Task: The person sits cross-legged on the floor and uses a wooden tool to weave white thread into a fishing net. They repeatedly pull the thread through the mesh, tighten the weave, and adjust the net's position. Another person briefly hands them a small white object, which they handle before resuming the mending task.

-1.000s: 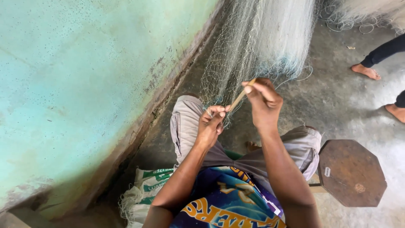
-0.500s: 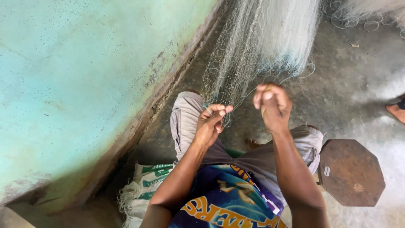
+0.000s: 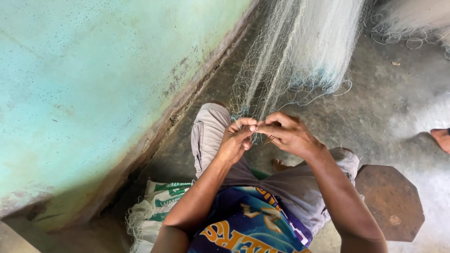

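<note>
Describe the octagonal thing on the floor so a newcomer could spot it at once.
Start from the grey concrete floor, then look beside the seated person's right knee. There lies a rusty brown octagonal plate, flat and hard-edged, unlike the pale fishing net beyond.

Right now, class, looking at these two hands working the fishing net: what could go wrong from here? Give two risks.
1. The left hand and right hand pinch fine mesh of the fishing net together; thin strands might cut or snag the fingers.
2. Loose line trails across the concrete floor near another person's bare foot; it could catch and trip them.
</note>
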